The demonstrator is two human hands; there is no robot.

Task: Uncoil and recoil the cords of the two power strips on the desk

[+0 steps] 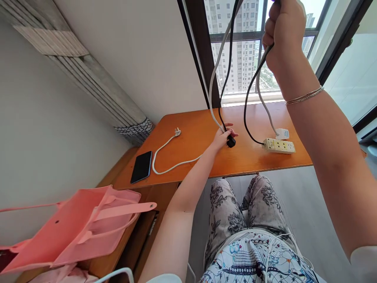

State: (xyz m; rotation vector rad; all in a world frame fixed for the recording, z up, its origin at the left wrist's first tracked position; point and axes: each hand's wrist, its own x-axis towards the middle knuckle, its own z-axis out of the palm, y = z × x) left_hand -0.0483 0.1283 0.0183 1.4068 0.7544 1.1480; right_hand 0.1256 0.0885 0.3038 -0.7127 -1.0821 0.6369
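My right hand (284, 29) is raised high in front of the window, closed in a fist round a bunch of black and white cables (228, 59) that hang down to the table. My left hand (221, 137) rests on the orange table (191, 157), fingers closed round the white cable and a black plug (231, 142). A cream power strip (279, 146) lies on the table to the right, with a white adapter (282, 134) just behind it. The white cable (171, 167) loops left across the table and ends in a plug (177, 132).
A black phone (141, 166) lies at the table's left end. A pink tote bag (82, 226) sits on a lower wooden surface at the left. My patterned trousers (244, 208) show below the table edge. A window (244, 51) with dark frames stands behind the table.
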